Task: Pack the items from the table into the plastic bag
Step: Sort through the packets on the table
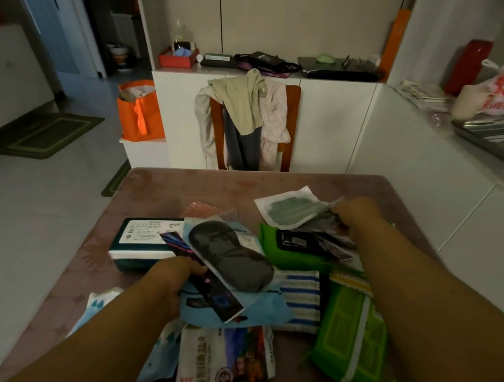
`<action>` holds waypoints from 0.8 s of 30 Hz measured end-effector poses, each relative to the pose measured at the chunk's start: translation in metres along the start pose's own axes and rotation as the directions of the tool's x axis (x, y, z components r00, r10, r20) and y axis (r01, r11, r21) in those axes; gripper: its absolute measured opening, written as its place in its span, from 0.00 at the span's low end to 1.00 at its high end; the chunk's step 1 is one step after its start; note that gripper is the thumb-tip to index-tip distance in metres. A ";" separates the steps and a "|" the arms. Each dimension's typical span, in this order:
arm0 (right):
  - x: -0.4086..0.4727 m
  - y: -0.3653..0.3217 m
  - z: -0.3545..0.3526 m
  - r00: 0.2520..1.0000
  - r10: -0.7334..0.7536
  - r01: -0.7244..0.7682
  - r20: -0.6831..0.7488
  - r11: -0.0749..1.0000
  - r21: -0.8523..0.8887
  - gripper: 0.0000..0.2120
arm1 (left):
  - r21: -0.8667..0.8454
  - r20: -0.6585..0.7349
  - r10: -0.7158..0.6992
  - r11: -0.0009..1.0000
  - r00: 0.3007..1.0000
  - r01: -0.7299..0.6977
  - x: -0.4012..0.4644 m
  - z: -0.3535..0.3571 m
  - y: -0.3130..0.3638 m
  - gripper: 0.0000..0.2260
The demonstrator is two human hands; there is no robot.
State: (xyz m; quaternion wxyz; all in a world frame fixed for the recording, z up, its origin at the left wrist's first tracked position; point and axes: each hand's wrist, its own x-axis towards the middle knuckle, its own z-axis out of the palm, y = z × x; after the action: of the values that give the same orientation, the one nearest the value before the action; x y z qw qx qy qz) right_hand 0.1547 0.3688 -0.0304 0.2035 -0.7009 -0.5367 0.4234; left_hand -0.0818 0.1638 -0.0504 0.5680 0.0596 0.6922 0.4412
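Packets and pouches (228,360) are lying heaped at the frame's lower centre on the table (160,183). Left hand (170,280) is gripping a long dark packet (202,276). Right hand (356,214) is pinching crumpled clear wrapping (327,223), fingertips hidden; dim light is blurring labels.

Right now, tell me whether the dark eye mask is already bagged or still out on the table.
Still out. The dark eye mask lies in its clear wrapper atop the pile on the table, beside the left hand; no packing bag surrounds it.
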 end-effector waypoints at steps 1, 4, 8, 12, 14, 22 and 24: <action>-0.010 -0.002 -0.002 0.998 0.058 -0.064 0.027 0.961 0.271 0.07 | -0.018 0.005 -0.006 1.000 1.000 0.006 -0.003 -0.001 -0.002 0.01; -0.044 -0.004 -0.008 0.962 0.186 -0.271 0.200 0.742 0.613 0.08 | -0.062 -0.007 0.009 0.998 1.000 -0.009 -0.005 -0.002 -0.010 0.03; -0.096 -0.006 0.003 0.939 0.088 -0.318 0.334 0.593 0.739 0.05 | -0.110 -0.017 0.051 0.993 0.999 -0.052 -0.007 -0.003 -0.018 0.05; -0.126 0.011 0.068 0.945 0.026 -0.206 0.325 0.821 0.533 0.08 | -0.281 0.048 0.087 0.957 0.995 -0.071 -0.007 -0.002 -0.020 0.14; -0.131 0.018 0.092 0.951 0.048 -0.147 0.304 0.939 0.311 0.12 | -0.318 0.120 0.097 0.946 0.988 -0.054 -0.007 0.002 -0.020 0.20; -0.047 0.032 0.015 0.915 -0.177 0.023 -0.363 0.920 -0.392 0.24 | 0.009 -0.033 0.027 1.000 0.999 -0.027 0.006 0.017 -0.028 0.10; -0.021 0.042 -0.005 0.981 0.023 -0.115 -0.193 0.869 -0.480 0.33 | 0.037 -0.028 0.006 0.999 1.000 -0.005 0.009 0.015 -0.030 0.07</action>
State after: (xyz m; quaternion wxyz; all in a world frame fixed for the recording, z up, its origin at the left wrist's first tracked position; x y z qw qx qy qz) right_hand 0.1814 0.3361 -0.0508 0.0522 -0.7837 -0.5802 0.2153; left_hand -0.0602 0.1595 -0.0768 0.5556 0.0657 0.7081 0.4308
